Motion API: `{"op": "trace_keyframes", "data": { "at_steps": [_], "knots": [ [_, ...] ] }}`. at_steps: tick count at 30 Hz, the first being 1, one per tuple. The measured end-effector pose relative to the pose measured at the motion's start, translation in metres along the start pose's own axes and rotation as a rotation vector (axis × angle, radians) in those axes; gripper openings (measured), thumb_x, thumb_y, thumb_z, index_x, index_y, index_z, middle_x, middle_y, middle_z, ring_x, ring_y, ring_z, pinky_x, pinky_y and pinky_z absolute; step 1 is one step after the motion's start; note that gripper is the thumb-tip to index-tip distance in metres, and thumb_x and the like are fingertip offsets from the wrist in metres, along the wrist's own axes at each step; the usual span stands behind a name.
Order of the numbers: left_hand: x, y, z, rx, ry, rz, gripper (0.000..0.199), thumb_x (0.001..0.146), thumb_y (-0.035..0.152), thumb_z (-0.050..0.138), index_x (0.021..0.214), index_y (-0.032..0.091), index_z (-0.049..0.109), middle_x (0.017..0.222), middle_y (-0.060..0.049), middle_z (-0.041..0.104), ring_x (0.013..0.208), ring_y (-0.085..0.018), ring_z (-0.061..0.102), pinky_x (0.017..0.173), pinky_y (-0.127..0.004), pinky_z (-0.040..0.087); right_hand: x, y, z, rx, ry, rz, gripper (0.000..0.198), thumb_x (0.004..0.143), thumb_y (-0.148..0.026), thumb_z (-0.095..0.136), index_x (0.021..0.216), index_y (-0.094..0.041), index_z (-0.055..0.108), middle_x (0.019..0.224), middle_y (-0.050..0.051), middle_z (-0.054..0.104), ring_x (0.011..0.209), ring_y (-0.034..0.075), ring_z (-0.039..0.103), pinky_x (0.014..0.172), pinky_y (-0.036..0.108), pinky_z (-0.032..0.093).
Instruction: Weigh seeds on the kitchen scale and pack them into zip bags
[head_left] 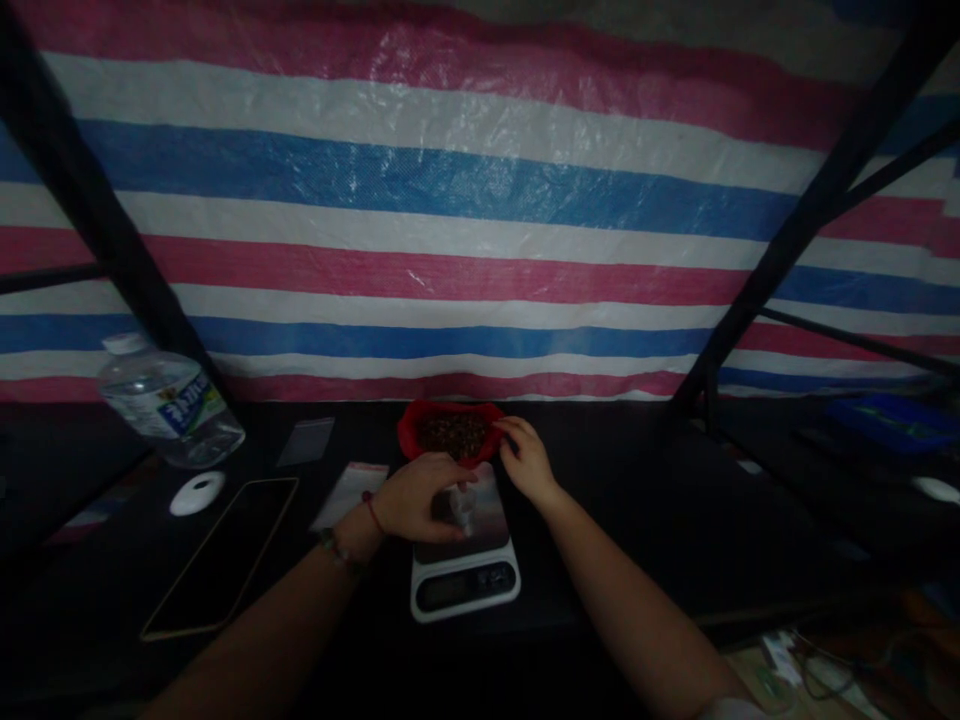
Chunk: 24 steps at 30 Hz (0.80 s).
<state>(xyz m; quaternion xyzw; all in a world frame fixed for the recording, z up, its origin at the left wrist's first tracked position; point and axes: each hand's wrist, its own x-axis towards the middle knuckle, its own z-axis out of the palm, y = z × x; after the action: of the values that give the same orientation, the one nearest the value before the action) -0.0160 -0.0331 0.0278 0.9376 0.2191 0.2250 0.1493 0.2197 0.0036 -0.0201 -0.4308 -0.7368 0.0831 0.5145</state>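
A white kitchen scale (pixel 466 594) with a dark display at its front lies on the black table before me. Over its shiny plate, my left hand (pixel 420 497) curls thumb and fingers around a small clear plastic item (pixel 463 510); whether that is a cup or a bag I cannot tell. Just behind the scale sits a red bowl (pixel 409 432) with scalloped edges, holding many small brown pieces (pixel 453 436). At its right rim, my right hand (pixel 529 461) has its bent fingertips and thumb against the edge.
On the left are a large clear water bottle (pixel 176 408), a white oval device (pixel 197 493) and a dark phone (pixel 223 558). Small clear bags (pixel 306 442) and a pale packet (pixel 349 495) lie beside my left hand. Striped sheeting (pixel 480 230) and black frame posts (pixel 787 250) stand behind.
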Motion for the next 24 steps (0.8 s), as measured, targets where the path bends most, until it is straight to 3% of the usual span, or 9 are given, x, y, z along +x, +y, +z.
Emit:
{"op": "trace_keyframes", "data": {
  "at_steps": [4,10,12,14,18,24],
  "knots": [
    [0.001,0.0,0.004,0.019,0.081,-0.04,0.043,0.073,0.042,0.065,0.109,0.018,0.064,0.094,-0.009,0.067,0.087,-0.023,0.061,0.08,-0.035,0.047,0.0,0.001,0.0,-0.012,0.002,0.001,0.039,0.077,-0.007,0.049,0.108,-0.022,0.068,0.112,0.009,0.063,0.107,0.021,0.058,0.099,0.042,0.045],
    [0.017,-0.01,-0.022,-0.069,0.578,-0.251,0.048,0.073,0.034,0.065,0.118,0.018,0.057,0.103,-0.009,0.066,0.091,-0.022,0.062,0.085,-0.037,0.048,0.001,0.007,-0.002,-0.02,0.047,-0.002,0.033,0.08,-0.01,0.048,0.104,-0.019,0.069,0.108,0.01,0.064,0.104,0.022,0.058,0.096,0.041,0.046],
    [0.033,-0.011,-0.036,-0.167,0.741,-0.251,0.051,0.076,0.037,0.063,0.121,0.016,0.053,0.101,-0.01,0.066,0.09,-0.021,0.063,0.083,-0.035,0.049,0.001,0.01,-0.002,-0.02,0.048,-0.007,0.032,0.08,-0.01,0.048,0.102,-0.02,0.069,0.107,0.01,0.064,0.103,0.021,0.059,0.096,0.041,0.046],
    [0.049,-0.011,-0.046,-0.234,0.817,-0.218,0.052,0.079,0.039,0.06,0.124,0.015,0.05,0.103,-0.011,0.065,0.092,-0.02,0.063,0.082,-0.033,0.049,0.001,0.012,-0.001,-0.027,0.046,-0.007,0.032,0.079,-0.01,0.048,0.101,-0.021,0.069,0.105,0.009,0.064,0.103,0.021,0.059,0.096,0.04,0.046],
    [0.059,-0.01,-0.039,-0.157,0.615,-0.163,0.053,0.075,0.036,0.065,0.122,0.015,0.053,0.099,-0.01,0.067,0.089,-0.02,0.064,0.082,-0.034,0.05,0.001,0.015,-0.002,-0.043,0.073,0.002,0.028,0.08,-0.011,0.049,0.098,-0.019,0.069,0.102,0.009,0.064,0.101,0.021,0.059,0.095,0.04,0.047],
    [0.023,-0.024,-0.009,-0.037,0.402,-0.234,0.049,0.074,0.033,0.064,0.118,0.015,0.055,0.106,-0.011,0.066,0.095,-0.023,0.063,0.086,-0.036,0.05,0.002,0.012,-0.004,-0.079,0.055,0.022,0.021,0.082,-0.015,0.053,0.093,-0.019,0.07,0.098,0.009,0.065,0.095,0.021,0.06,0.09,0.038,0.048]
  ]
}}
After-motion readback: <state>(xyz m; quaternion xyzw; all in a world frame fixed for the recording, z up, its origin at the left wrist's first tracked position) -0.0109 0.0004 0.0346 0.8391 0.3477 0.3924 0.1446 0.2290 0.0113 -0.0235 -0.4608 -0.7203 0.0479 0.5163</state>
